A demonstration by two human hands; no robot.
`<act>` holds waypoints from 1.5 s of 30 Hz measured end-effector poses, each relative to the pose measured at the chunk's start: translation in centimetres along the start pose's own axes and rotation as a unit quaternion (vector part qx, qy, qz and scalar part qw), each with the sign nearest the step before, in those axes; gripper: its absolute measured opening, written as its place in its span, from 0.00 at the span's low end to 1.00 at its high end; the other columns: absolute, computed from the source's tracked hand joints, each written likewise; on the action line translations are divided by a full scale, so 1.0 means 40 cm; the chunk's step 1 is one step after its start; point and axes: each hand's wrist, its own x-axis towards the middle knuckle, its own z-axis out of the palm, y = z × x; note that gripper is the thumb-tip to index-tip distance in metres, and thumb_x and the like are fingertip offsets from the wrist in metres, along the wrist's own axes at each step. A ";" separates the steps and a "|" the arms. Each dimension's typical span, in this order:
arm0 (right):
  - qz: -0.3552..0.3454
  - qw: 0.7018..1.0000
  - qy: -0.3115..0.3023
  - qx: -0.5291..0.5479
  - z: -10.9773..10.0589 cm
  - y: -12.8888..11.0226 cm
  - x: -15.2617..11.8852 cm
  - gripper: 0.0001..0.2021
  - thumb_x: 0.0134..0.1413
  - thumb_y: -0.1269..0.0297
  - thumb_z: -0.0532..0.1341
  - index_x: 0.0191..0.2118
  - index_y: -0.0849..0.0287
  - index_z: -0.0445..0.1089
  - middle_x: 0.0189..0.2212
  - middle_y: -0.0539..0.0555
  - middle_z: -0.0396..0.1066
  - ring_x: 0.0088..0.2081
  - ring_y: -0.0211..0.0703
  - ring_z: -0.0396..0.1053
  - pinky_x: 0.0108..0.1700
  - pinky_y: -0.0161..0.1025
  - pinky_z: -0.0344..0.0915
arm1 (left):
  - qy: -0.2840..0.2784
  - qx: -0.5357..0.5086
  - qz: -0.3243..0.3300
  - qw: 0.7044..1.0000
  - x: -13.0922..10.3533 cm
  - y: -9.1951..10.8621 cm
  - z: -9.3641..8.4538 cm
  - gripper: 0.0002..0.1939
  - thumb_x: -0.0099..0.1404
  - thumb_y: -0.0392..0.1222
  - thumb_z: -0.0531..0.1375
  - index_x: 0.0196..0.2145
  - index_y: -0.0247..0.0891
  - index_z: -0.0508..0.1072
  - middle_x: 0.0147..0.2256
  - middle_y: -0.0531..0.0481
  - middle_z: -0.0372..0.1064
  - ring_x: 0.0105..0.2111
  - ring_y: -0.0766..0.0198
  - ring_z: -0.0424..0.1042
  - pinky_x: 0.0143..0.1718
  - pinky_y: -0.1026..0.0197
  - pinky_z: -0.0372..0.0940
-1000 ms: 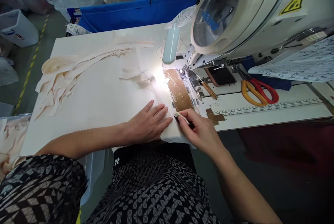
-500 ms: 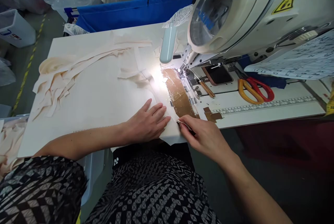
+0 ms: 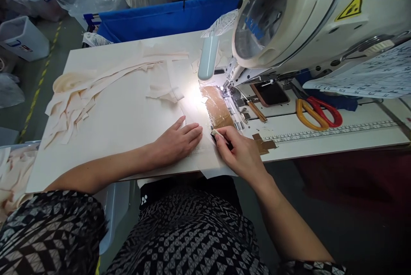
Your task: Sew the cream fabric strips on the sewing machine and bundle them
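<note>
My left hand (image 3: 180,140) lies flat on the white table, fingers stretched forward over a thin pale sheet (image 3: 213,168) whose near corner hangs past the table edge. My right hand (image 3: 237,151) is closed in a pinch around a small dark tool (image 3: 213,137). A pale bit shows at its fingertips, and most of the tool is hidden by the fingers. Those fingertips are at the left edge of a brown taped strip (image 3: 218,106), which runs up to the needle area of the sewing machine (image 3: 308,14).
Pale fabric strips (image 3: 75,102) lie at the table's left. Right of the machine bed are a wooden-handled tool (image 3: 257,111), a phone (image 3: 272,94), scissors (image 3: 317,114) and a printed ruler (image 3: 337,133). A blue cloth bin (image 3: 167,16) stands behind the table.
My right hand has moved forward and slightly left along the brown strip, with the dark tool in its fingers. My left hand stays flat, moved slightly left and back.
</note>
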 end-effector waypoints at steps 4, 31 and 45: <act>-0.031 0.999 -0.019 -0.016 0.006 0.014 0.011 0.08 0.65 0.63 0.52 0.38 0.57 0.67 0.24 0.49 0.73 0.20 0.37 0.65 0.25 0.36 0.57 | 0.018 0.003 -0.008 1.000 0.000 0.017 0.000 0.17 0.74 0.35 0.49 0.56 0.31 0.68 0.56 0.36 0.67 0.57 0.49 0.66 0.59 0.39 0.58; -0.038 0.998 -0.047 -0.007 -0.027 0.030 -0.035 0.07 0.66 0.64 0.52 0.38 0.57 0.66 0.24 0.49 0.71 0.23 0.38 0.67 0.25 0.35 0.57 | 0.054 -0.035 0.006 0.998 0.006 0.038 0.007 0.18 0.70 0.34 0.50 0.55 0.28 0.68 0.54 0.38 0.69 0.56 0.50 0.65 0.60 0.42 0.58; -0.143 0.982 -0.095 -0.078 -0.075 0.041 -0.066 0.09 0.65 0.69 0.50 0.35 0.56 0.66 0.26 0.50 0.73 0.25 0.38 0.69 0.27 0.36 0.57 | 0.055 -0.028 -0.002 0.998 0.000 0.054 0.025 0.21 0.67 0.38 0.57 0.57 0.33 0.68 0.56 0.35 0.66 0.58 0.46 0.63 0.59 0.41 0.58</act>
